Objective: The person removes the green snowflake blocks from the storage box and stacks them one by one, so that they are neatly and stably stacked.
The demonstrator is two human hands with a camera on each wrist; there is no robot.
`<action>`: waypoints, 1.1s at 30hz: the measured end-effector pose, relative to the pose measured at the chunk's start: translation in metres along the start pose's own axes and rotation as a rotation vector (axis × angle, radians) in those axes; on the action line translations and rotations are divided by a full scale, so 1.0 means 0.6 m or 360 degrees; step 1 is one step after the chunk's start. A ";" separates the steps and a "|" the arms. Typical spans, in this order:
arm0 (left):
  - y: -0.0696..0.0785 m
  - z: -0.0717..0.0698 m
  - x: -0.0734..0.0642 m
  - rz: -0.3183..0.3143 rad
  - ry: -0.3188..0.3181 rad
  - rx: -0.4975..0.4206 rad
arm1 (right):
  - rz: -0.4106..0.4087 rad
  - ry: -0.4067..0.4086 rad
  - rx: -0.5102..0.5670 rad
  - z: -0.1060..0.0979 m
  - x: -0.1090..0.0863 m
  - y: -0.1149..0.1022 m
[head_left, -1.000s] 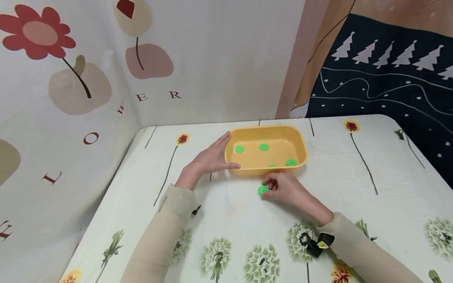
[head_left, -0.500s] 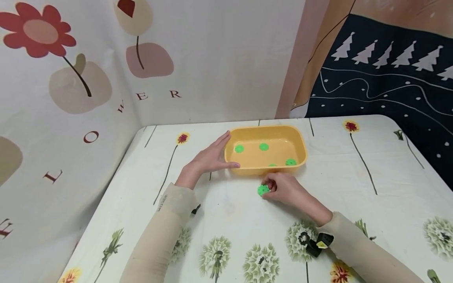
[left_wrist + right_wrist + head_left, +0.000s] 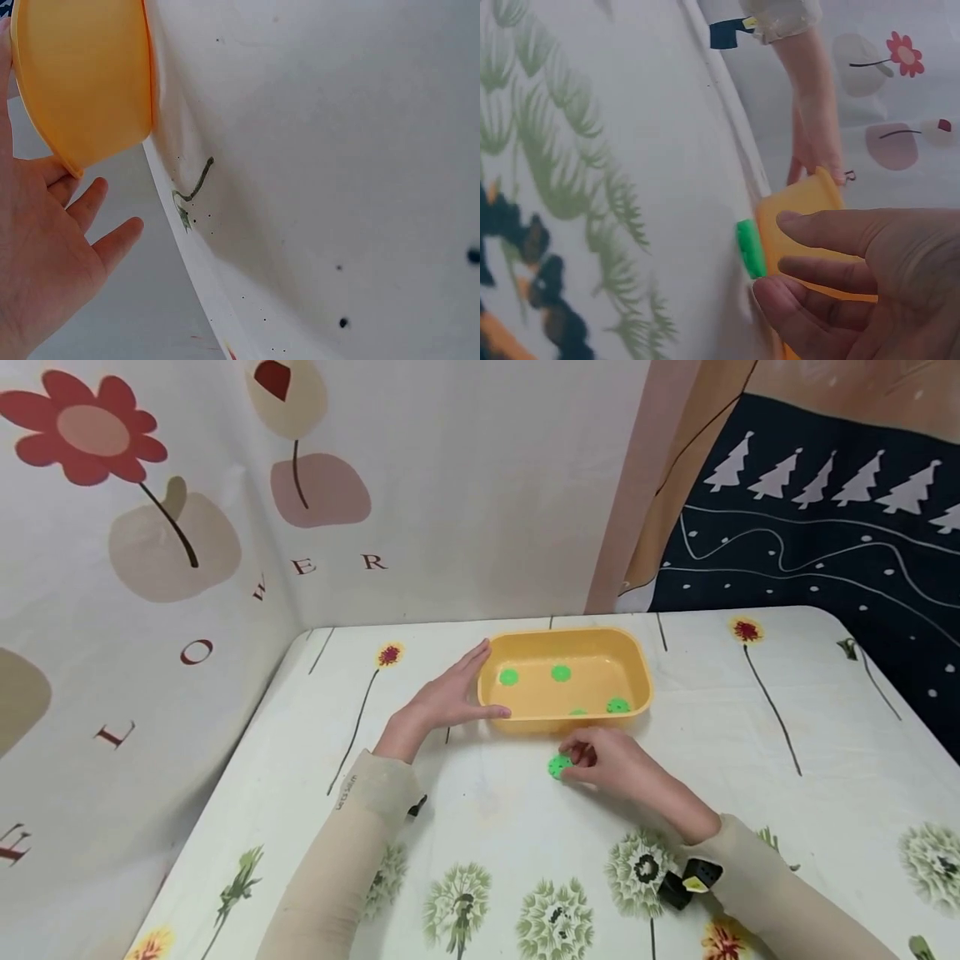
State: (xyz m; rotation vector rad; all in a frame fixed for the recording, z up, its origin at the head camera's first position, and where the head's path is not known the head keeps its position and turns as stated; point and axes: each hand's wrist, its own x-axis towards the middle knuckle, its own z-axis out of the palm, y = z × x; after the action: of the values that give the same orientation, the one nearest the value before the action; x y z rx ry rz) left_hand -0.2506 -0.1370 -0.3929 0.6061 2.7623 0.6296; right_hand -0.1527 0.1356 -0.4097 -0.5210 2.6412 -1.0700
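Observation:
A yellow plastic basin [image 3: 562, 724] stands on the table with several green discs inside, one green disc [image 3: 561, 673] near its middle. My left hand [image 3: 448, 695] rests against the basin's left end, thumb along the front rim and fingers spread toward the back. In the left wrist view, the fingers [image 3: 88, 202] look straight, some just below the rim. A notched green disc [image 3: 558, 767] lies on the table in front of the basin. Beside it is my right hand [image 3: 611, 762], thumb and fingers parted; in the right wrist view the disc [image 3: 751, 249] sits just beyond the fingertips.
A white flower-print cloth [image 3: 480, 827] covers the table. Behind it hangs a pale printed curtain [image 3: 465, 485], with a dark tree-print cloth [image 3: 817, 543] at the right. A small black device [image 3: 686, 881] is on the right wrist.
My right hand's thumb and fingers have parted from the disc on the table, and the hand has shifted slightly right. The left hand and basin keep their places.

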 end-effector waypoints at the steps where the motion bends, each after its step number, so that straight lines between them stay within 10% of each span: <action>1: 0.001 0.000 0.000 0.0004 0.0003 0.0005 | -0.0009 -0.0006 0.0015 -0.005 -0.002 -0.001; 11: 0.001 -0.005 -0.001 0.0006 0.0007 0.0014 | -0.0111 -0.0140 0.0138 -0.085 -0.007 -0.037; 20: -0.001 -0.004 -0.004 0.0002 0.0011 -0.0007 | -0.0003 0.0033 0.0295 -0.121 0.074 -0.003; 33: 0.004 0.001 -0.005 0.0027 0.0003 0.0009 | 0.0196 -0.0167 -0.0430 -0.105 0.113 0.023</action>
State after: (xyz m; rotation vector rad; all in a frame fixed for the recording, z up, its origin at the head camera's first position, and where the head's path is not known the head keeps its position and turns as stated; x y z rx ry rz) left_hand -0.2469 -0.1359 -0.3921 0.6309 2.7648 0.6262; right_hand -0.2396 0.1557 -0.3816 -0.4453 2.6982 -0.6362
